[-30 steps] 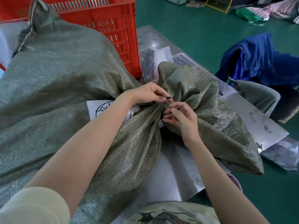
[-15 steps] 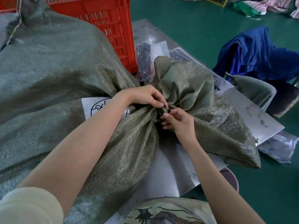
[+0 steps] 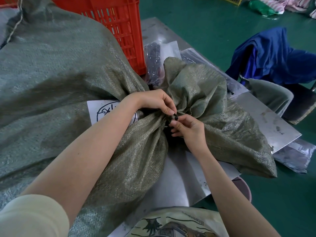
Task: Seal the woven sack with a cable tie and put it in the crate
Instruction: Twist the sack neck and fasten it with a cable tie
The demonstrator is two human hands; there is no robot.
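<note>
The large grey-green woven plastic sack [image 3: 56,79] lies on its side across a bare metal table [image 3: 266,120], full and bulging, its mouth gathered into a tight neck near the middle of the view. Past the neck, the loose top of the sack fans out in a crumpled ruffle over the table's far-right part. A thin black cable tie [image 3: 173,118] sits at the neck, only a short dark piece of it showing between the fingers; whether it is already cinched cannot be told.

Both hands meet at the neck. The left hand [image 3: 153,101] comes over the sack's body, thumb and forefinger pinched together on the gathered fabric and the tie. The right hand [image 3: 189,129] is just beside it, touching the neck from the near side, fingers curled and closed on the tie's dark end.

A white paper label [image 3: 95,111] with black hand-drawn marks lies on the sack just left of the neck, partly hidden by the left forearm. A red slotted plastic crate [image 3: 118,19] stands behind the sack, which leans against its side. Clear plastic bags of dark items [image 3: 153,62] lie on the table between the crate and the ruffled top. Beyond the table, on the green floor [image 3: 205,31], lies a heap of blue cloth [image 3: 273,55].
</note>
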